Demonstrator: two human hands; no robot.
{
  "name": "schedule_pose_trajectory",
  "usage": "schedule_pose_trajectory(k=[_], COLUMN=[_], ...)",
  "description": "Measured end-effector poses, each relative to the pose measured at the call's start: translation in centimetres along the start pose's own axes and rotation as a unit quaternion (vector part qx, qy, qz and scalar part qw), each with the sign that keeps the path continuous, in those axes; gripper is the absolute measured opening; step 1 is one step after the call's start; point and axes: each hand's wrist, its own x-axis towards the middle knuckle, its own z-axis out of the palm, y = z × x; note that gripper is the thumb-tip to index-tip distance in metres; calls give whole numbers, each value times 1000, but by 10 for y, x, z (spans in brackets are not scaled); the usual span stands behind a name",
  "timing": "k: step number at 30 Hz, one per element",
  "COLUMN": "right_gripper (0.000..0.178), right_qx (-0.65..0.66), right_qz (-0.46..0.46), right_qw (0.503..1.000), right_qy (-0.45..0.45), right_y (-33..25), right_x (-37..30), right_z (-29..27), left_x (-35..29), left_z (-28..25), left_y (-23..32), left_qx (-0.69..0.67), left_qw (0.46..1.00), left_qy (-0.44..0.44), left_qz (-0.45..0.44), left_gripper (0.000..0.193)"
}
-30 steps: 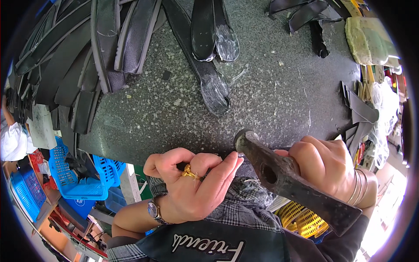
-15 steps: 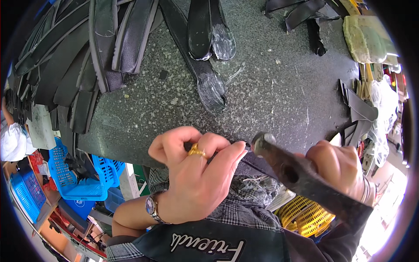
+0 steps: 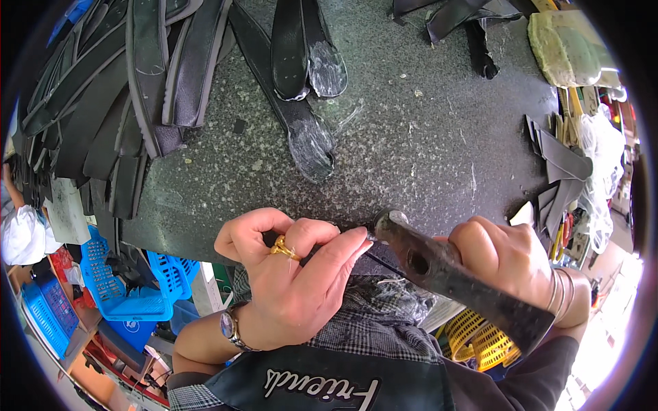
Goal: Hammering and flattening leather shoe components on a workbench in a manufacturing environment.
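Gripping hammer (image 3: 468,282) at table edge (image 3: 181,247), right fingers (image 3: 478,248) curled (left fingers (image 3: 334,255) pinching dark strip (image 3: 384,264)), straps (image 3: 197,72) beyond.

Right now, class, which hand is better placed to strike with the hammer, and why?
The right hand, probably: it grips the hammer. The left hand seems occupied, bent at the near edge of the table, apparently pinching a dark strip close to the hammer's rounded end.
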Motion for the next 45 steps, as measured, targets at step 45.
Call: schedule_pose_trajectory(k=[45], right_gripper=[22], right_qx=[-89], right_qz=[-45], right_qw=[994], right_qy=[-45], right_y=[-19], right_x=[20], right_z=[-15], left_x=[-32], left_z=[-1], left_y=[-7], left_qx=[68], left_qw=[992], left_qy=[-4], left_qz=[110], left_gripper=[27])
